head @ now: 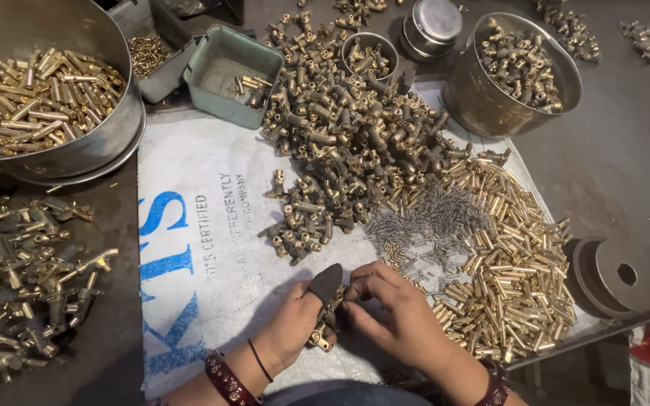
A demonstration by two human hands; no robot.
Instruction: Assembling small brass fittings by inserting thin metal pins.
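My left hand [295,323] grips a brass valve body [325,328] near the front edge of the white sack; its thumb wears a dark rubber cap [326,282]. My right hand [396,312] meets it from the right, fingertips pinched at the top of the same valve body. A big heap of brass valve bodies [355,143] lies just beyond the hands. To the right spreads a pile of small brass tubes [513,271], with a patch of thin steel springs [430,222] between the two heaps.
A white printed sack [205,248] covers the table. A large steel tub of brass rods [39,98] stands back left, a green tray [223,68] beside it, a steel bowl of fittings [517,71] back right. More valve bodies [24,271] lie at left. A metal disc [611,274] sits right.
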